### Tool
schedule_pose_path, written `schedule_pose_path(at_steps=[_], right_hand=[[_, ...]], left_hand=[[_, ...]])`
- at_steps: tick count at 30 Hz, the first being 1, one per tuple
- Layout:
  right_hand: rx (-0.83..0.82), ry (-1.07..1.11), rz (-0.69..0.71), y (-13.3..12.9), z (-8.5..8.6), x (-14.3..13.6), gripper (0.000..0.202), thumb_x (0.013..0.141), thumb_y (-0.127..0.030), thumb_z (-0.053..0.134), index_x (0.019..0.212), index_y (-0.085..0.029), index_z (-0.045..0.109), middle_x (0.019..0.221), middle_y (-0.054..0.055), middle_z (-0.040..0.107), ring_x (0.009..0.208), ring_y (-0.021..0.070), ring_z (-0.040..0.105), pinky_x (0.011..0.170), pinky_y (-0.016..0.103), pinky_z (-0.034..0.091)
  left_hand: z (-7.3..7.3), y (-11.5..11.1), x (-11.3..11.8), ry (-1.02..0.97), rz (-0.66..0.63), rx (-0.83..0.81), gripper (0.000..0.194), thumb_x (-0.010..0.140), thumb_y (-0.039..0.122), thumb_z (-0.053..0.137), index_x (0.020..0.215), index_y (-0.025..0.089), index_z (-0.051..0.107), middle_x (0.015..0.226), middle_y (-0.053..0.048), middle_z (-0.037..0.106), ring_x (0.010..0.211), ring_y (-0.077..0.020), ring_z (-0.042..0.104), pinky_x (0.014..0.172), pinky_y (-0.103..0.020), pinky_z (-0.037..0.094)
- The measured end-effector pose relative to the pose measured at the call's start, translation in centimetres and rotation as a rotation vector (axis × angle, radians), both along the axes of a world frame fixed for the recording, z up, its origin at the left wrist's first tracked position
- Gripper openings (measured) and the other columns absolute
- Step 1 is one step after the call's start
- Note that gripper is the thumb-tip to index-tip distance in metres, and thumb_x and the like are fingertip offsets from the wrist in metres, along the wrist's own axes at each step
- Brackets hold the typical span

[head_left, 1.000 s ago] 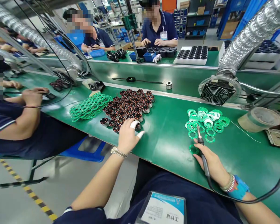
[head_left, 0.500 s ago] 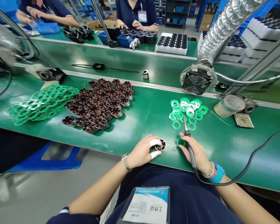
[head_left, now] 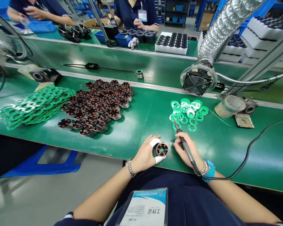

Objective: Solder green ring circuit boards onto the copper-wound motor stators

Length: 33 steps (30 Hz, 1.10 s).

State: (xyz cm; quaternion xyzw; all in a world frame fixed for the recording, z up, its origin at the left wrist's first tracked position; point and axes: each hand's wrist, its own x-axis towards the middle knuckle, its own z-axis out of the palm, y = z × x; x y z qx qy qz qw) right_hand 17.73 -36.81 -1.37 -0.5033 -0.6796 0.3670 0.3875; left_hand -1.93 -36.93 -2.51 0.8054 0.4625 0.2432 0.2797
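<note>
My left hand point(head_left: 147, 153), with white covers on some fingertips, grips a motor stator point(head_left: 162, 149) by its sides. The stator has a metal rim and copper windings, and its open face is turned up. My right hand point(head_left: 187, 150) is closed round a soldering iron point(head_left: 185, 146), whose tip points away toward the pile of green ring-shaped circuit boards point(head_left: 190, 110). Right thumb and fingertips come close together just right of the stator. Something thin and pale shows there, too small to make out.
Rows of stators point(head_left: 96, 106) stand left of my hands, beside stacked green board panels point(head_left: 35, 105). A fan point(head_left: 198, 81) on a foil duct hangs behind the ring boards. A round container point(head_left: 230, 106) and square tin point(head_left: 244, 121) sit right. Co-workers sit across the bench.
My right hand and the iron have moved left, nearer the stator. The green ring board at my right fingertips no longer shows. The stator's face has turned more toward me.
</note>
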Motion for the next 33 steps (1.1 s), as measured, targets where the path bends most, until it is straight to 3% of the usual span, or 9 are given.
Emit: schedule_pose_path(at_steps=[4,10,19,26,33], right_hand=[[-0.104,0.116,0.061,-0.4,0.5,0.1,0.031,0.079,-0.019,0.055,0.108,-0.023,0.043,0.078,-0.001,0.06,0.066,0.0105,0.056,0.066,0.023,0.047],[-0.123,0.106,0.023,-0.8,0.7,-0.1,0.026,0.082,-0.02,0.05,0.107,-0.023,0.042,0.072,-0.004,0.057,0.061,0.0091,0.055,0.062,0.021,0.046],[0.054,-0.034,0.065,-1.1,0.8,0.5,0.027,0.084,-0.017,0.046,0.11,-0.023,0.042,0.079,0.0,0.058,0.068,0.0107,0.057,0.068,0.023,0.047],[-0.222,0.228,0.064,-0.9,1.2,0.2,0.03,0.079,-0.02,0.051,0.106,-0.024,0.04,0.072,-0.003,0.056,0.063,0.0101,0.056,0.06,0.022,0.047],[-0.294,0.317,0.079,-1.1,1.8,0.2,0.035,0.076,-0.019,0.055,0.107,-0.023,0.04,0.078,-0.001,0.06,0.07,0.0111,0.059,0.068,0.026,0.049]], left_hand=[[0.2,-0.2,0.4,0.005,0.004,0.076,0.04,0.068,0.03,0.068,0.103,0.018,0.051,0.108,-0.012,0.061,0.11,-0.0253,0.054,0.104,-0.05,0.033],[0.5,-0.5,1.1,-0.085,0.016,0.083,0.039,0.069,0.024,0.069,0.103,0.019,0.051,0.104,-0.009,0.063,0.102,-0.0226,0.058,0.105,-0.049,0.032],[0.6,-1.0,1.3,-0.33,0.08,-0.216,0.048,0.063,0.029,0.076,0.103,0.019,0.053,0.104,-0.008,0.064,0.095,-0.0216,0.062,0.085,-0.037,0.051],[1.5,-1.1,1.5,-0.238,0.07,0.056,0.034,0.071,0.019,0.067,0.102,0.019,0.055,0.106,-0.01,0.063,0.1,-0.0221,0.06,0.087,-0.04,0.051],[1.7,-1.2,1.3,-0.2,0.045,0.183,0.032,0.074,0.014,0.061,0.105,0.017,0.054,0.107,-0.011,0.063,0.103,-0.022,0.06,0.091,-0.041,0.05]])
